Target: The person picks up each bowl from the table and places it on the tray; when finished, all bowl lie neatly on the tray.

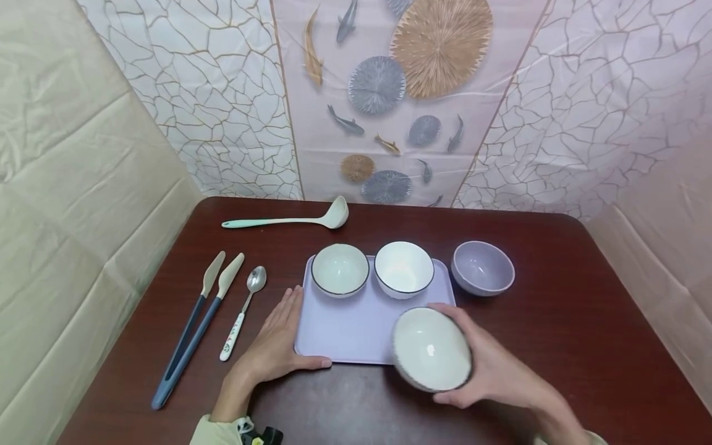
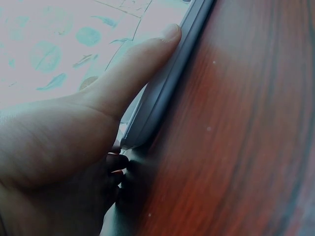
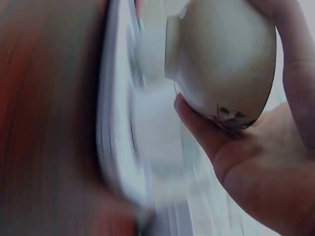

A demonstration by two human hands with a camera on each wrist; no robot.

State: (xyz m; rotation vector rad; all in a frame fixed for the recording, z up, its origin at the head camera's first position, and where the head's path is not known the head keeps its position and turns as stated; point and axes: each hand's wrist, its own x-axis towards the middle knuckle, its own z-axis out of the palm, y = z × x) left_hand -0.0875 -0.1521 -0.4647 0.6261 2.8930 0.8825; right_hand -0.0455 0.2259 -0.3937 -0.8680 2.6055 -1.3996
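Speckled bowl sits tilted in my right hand at lower centre of the head view, its opening turned toward the camera, over the near right corner of the lilac tray; my right grip is curled round it, thumb on the far rim and fingers under the base, which the right wrist view confirms; my left hand lies at the tray's near left corner, fingers straight on the dark red surface, and the left wrist view shows the thumb pressed along the tray's edge; this grip holds nothing; two blue-rimmed white bowls stand side by side on the tray's far half; a lilac bowl stands just beside the tray, right of centre; at the left of the frame lie two long-handled spatulas, a spoon, and farther back a ladle.
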